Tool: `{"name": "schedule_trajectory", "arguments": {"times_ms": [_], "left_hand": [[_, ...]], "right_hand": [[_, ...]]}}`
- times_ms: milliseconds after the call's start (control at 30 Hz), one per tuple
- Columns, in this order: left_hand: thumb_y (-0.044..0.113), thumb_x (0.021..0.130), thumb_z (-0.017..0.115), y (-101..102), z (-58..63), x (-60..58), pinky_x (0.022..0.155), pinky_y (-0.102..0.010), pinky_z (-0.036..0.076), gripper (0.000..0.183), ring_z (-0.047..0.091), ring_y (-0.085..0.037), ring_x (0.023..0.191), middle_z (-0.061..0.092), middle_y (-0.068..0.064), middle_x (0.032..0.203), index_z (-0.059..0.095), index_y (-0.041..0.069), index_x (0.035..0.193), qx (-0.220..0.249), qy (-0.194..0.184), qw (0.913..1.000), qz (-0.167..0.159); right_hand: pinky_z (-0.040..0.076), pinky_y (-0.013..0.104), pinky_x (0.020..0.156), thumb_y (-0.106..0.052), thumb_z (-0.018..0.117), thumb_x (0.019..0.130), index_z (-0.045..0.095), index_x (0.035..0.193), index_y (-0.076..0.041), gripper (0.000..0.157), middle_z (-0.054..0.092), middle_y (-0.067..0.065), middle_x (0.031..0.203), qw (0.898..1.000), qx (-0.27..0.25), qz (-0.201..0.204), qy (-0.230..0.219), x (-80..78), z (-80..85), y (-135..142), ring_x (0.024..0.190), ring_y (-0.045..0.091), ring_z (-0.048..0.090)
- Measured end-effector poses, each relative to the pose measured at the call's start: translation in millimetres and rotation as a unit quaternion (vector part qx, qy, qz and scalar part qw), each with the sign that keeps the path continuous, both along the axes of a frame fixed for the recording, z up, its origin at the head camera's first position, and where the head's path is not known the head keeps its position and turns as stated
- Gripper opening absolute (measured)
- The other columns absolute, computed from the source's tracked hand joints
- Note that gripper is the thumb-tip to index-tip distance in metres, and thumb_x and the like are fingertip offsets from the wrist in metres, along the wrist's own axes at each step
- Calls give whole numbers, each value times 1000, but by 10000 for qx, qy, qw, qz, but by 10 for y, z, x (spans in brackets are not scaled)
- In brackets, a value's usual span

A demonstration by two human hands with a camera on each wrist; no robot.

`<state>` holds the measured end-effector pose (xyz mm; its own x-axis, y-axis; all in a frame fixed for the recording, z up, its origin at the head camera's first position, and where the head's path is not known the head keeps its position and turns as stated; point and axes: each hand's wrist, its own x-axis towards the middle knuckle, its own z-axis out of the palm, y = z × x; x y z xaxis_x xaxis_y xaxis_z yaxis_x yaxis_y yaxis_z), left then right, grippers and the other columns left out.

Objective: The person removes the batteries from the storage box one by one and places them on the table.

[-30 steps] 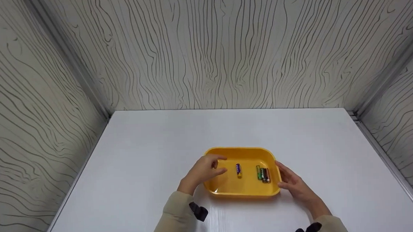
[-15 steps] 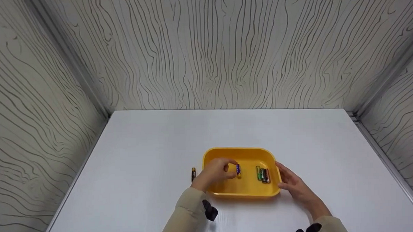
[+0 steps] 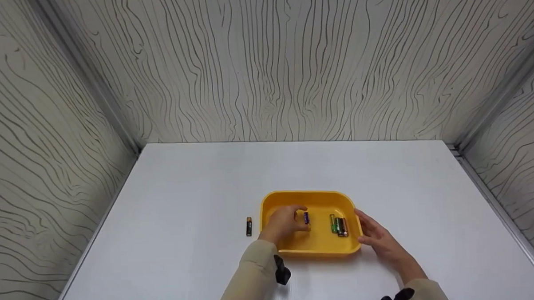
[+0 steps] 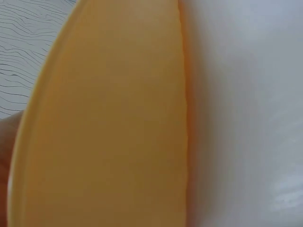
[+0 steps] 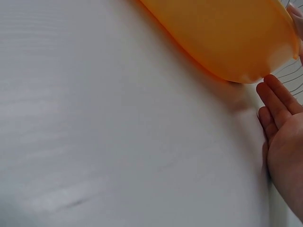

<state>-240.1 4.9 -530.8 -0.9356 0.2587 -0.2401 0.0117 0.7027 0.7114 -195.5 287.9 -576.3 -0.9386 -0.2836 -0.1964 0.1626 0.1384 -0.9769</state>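
A yellow tray (image 3: 317, 248) stands on the white table. Inside it my left hand (image 3: 283, 222) has index finger and thumb curled round a purple-and-yellow battery (image 3: 306, 218), the thumb at its lower end. Several other batteries (image 3: 339, 226), green, dark and reddish, lie side by side near the tray's right end. My right hand (image 3: 381, 239) rests against the right outer side of the tray, with fingers fairly straight in the right wrist view. The left wrist view mostly shows the tray's outer wall (image 4: 109, 113); the left fingertips are hidden there.
One dark battery with a copper-coloured end (image 3: 249, 226) lies on the table (image 3: 197, 188), just left of the tray. Patterned panels (image 3: 264, 65) enclose the back and both sides of the table.
My left hand has moved right, from the tray's left edge to the purple battery, its fingers closing round it. The dark battery at left has come into view. My right hand stays put.
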Motion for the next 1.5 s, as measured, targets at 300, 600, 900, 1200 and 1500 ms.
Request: {"name": "schedule_trajectory", "arguments": {"times_ms": [300,600,900,1200,1500], "left_hand": [[19,76,81,59,-62,-12,105,-41,47,56,59,-17,103,64,-3,126,61,24,128,153,-205,9989,393],[21,73,84,120,-118,-17,108,-41,44,58,58,-19,110,65,-2,126,63,20,127,-126,-57,9991,389],[30,71,85,166,-129,-11,106,-40,45,57,57,-17,100,67,0,117,64,21,123,-507,-27,9982,329],[32,72,84,221,-116,-28,104,-35,46,51,55,-14,93,68,2,111,66,20,119,-751,168,9969,144],[35,71,85,229,-115,-10,103,-35,47,46,56,-14,92,70,4,106,72,20,112,-873,300,9956,181]], "right_hand": [[36,4,99,-9,60,93,20,155,-18,74,34,-36,137,9998,-157,76,5,-11,-20,10,122,-26,38],[36,3,98,-11,61,93,19,155,-18,75,19,-7,160,9999,-79,13,-124,-24,15,22,117,-28,38],[36,4,98,-9,58,94,17,155,-14,74,10,12,163,9996,-235,143,-32,-14,19,17,119,-27,39],[35,3,97,-11,61,93,20,154,-19,74,7,12,163,9998,-126,-61,-167,-21,48,-4,116,-28,38],[37,4,98,-11,60,93,20,154,-18,74,6,14,163,9999,-121,30,-73,-15,27,7,118,-27,40]]}}
